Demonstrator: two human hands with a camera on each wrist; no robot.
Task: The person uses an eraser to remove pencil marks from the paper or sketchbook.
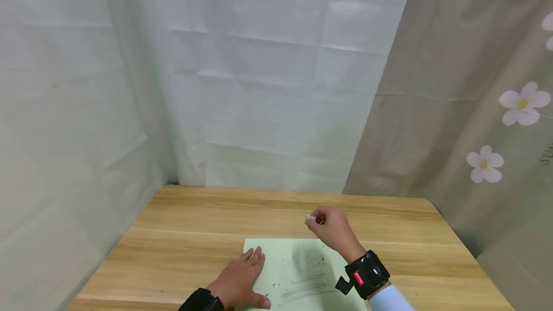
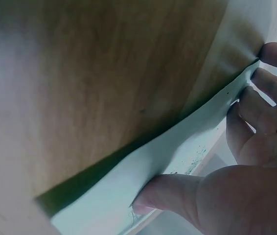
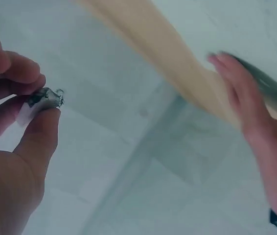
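- Nearest the viewer, a pale green sheet of paper (image 1: 298, 272) lies flat on the wooden table (image 1: 181, 234), its near part cut off by the lower edge of the head view. Grey pencil smudges and dark specks mark its middle.
- The left hand (image 1: 239, 282) lies flat on the sheet's left edge, fingers straight and together, thumb spread along the paper; it presses the sheet down and grips nothing. The left wrist view shows the same: the thumb (image 2: 163, 193) and fingertips rest on the paper (image 2: 128, 181), with the wood grain beside it.
- The right hand (image 1: 332, 229) is raised over the sheet's far right corner, a black wrist unit (image 1: 365, 275) strapped behind it and a light blue sleeve (image 1: 389, 299) below that.
- Its thumb and fingers are closed narrowly, pinching a small white eraser (image 1: 310, 217) at the tips. In the right wrist view the eraser (image 3: 44, 99) shows a dark, dirtied end poking out between thumb and forefinger.
- Most of the eraser is hidden within the pinch, so its full shape cannot be told; the right wrist view is blurred by motion.
- Further back the table runs to a creased white cloth backdrop (image 1: 268, 85) on the left and rear.
- On the right hangs a beige curtain (image 1: 466, 109) printed with pale flowers (image 1: 523, 103).
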